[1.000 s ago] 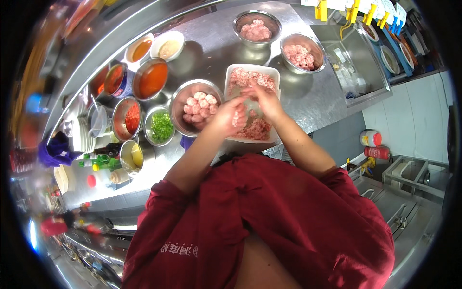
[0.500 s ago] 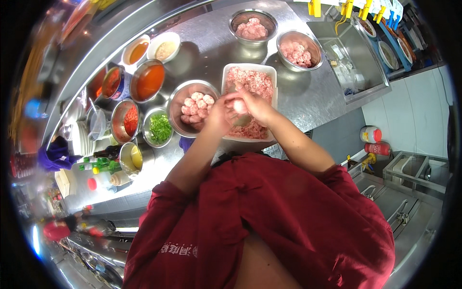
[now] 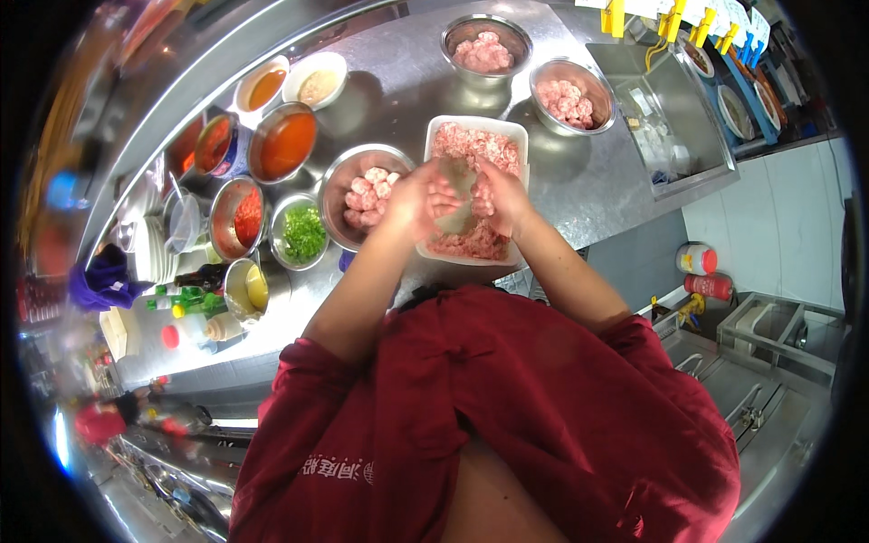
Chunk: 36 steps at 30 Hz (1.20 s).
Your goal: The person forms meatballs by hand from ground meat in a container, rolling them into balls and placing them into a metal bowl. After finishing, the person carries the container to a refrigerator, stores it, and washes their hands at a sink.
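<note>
Above a white rectangular tub (image 3: 522,145) of ground meat (image 3: 463,143), my two hands face each other, apart. My left hand (image 3: 418,201) is open and slightly blurred, its fingers pointing toward the right hand, with no meat seen in it. In the curled fingers of my right hand (image 3: 505,197) lies a pink lump of ground meat, a meatball (image 3: 482,194). Just left of my left hand stands a steel bowl (image 3: 337,169) of round raw meatballs (image 3: 369,195). The tub's bare bottom shows between the hands.
Two steel bowls of meatballs (image 3: 483,52) (image 3: 565,103) stand at the back. Chopped greens (image 3: 303,233), chopped red pepper (image 3: 248,220), red-orange sauce (image 3: 282,147) and bottles (image 3: 193,303) crowd the left. A sink (image 3: 659,127) lies at the right.
My hands were close together around a pale meatball; now they have moved apart, and the meat shows at the right hand. The view has shifted slightly.
</note>
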### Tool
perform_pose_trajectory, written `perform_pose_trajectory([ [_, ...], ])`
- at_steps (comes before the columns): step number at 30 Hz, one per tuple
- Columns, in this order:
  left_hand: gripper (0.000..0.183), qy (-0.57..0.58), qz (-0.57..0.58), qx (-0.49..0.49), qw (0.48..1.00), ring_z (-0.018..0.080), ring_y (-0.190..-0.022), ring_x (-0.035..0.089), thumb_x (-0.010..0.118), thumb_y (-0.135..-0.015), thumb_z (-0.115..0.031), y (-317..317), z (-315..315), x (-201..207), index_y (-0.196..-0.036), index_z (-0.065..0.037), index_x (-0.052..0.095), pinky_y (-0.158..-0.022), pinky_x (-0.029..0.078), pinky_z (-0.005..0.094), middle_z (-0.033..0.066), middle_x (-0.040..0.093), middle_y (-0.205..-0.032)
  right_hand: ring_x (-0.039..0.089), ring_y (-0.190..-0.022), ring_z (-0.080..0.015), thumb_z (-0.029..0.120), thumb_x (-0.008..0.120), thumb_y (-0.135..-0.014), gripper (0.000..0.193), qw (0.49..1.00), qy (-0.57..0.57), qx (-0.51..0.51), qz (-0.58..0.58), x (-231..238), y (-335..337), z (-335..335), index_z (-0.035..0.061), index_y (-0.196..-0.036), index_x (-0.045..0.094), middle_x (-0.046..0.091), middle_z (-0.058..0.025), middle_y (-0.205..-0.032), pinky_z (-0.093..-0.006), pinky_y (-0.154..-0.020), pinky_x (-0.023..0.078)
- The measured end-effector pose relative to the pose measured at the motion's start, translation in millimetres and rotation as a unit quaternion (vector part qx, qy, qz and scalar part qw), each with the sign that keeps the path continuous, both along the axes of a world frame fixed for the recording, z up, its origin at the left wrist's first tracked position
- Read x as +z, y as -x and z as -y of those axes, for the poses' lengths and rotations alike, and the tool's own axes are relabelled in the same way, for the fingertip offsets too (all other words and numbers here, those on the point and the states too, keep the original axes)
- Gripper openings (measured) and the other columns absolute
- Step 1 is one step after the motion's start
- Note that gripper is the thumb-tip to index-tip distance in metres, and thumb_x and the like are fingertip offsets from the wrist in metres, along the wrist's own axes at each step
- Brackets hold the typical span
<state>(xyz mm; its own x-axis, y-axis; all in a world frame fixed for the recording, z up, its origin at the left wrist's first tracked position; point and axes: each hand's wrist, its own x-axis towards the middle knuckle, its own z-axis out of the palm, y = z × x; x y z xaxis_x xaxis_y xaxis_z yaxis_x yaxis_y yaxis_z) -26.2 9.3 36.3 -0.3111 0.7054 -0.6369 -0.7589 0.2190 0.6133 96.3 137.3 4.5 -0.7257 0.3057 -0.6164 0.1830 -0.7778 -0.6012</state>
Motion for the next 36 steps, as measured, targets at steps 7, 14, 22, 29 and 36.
perform_pose_trajectory([
  [7,0.030,-0.048,0.163,0.070,0.983,0.0212,-0.088,0.059,0.044,-0.095,-0.037,-6,17,-3,-0.095,-0.010,0.055,-0.080,0.046,0.0358,0.0069,0.063,-0.091,0.064,-0.074,-0.0160,0.050,0.054,-0.087,0.056,0.948,-0.266,0.175,-0.009,55,9,20,0.0028,-0.117,0.054,0.065,-0.0095,-0.093,-0.0277,-0.058,0.052],
  [14,0.014,0.011,-0.023,0.261,0.965,0.0178,-0.074,0.056,0.052,-0.091,-0.023,54,87,-25,-0.092,-0.009,0.054,-0.067,0.048,0.0290,0.0038,0.056,-0.082,0.065,-0.084,-0.0285,0.033,0.061,-0.083,0.044,0.645,-0.648,0.389,0.113,34,-42,12,0.0055,-0.118,0.056,0.064,-0.0151,-0.104,-0.0416,-0.076,0.052],
  [22,0.024,0.088,-0.138,0.222,0.961,0.0188,-0.071,0.056,0.051,-0.090,-0.017,72,104,-34,-0.108,0.000,0.051,-0.068,0.051,0.0312,0.0070,0.055,-0.086,0.063,-0.079,-0.0382,0.017,0.060,-0.077,0.033,0.583,-0.695,0.394,0.145,-61,-49,33,0.0040,-0.107,0.059,0.063,-0.0231,-0.080,-0.0453,-0.078,0.048],
  [29,0.026,0.120,-0.238,0.156,0.951,0.0194,-0.080,0.059,0.051,-0.090,-0.015,66,94,-46,-0.112,0.000,0.050,-0.077,0.049,0.0313,0.0098,0.060,-0.095,0.062,-0.077,-0.0372,0.010,0.059,-0.076,0.019,0.576,-0.690,0.423,0.111,-61,-39,19,0.0017,-0.093,0.063,0.064,-0.0209,-0.078,-0.0445,-0.072,0.050],
  [36,0.035,-0.020,-0.068,0.094,0.993,0.0205,-0.094,0.059,0.055,-0.089,-0.022,46,78,-14,-0.117,-0.001,0.052,-0.082,0.047,0.0331,0.0108,0.061,-0.108,0.064,-0.075,-0.0298,0.014,0.065,-0.078,0.028,0.710,-0.624,0.323,0.043,-30,-44,10,0.0032,-0.104,0.062,0.065,-0.0187,-0.082,-0.0368,-0.068,0.051],
])
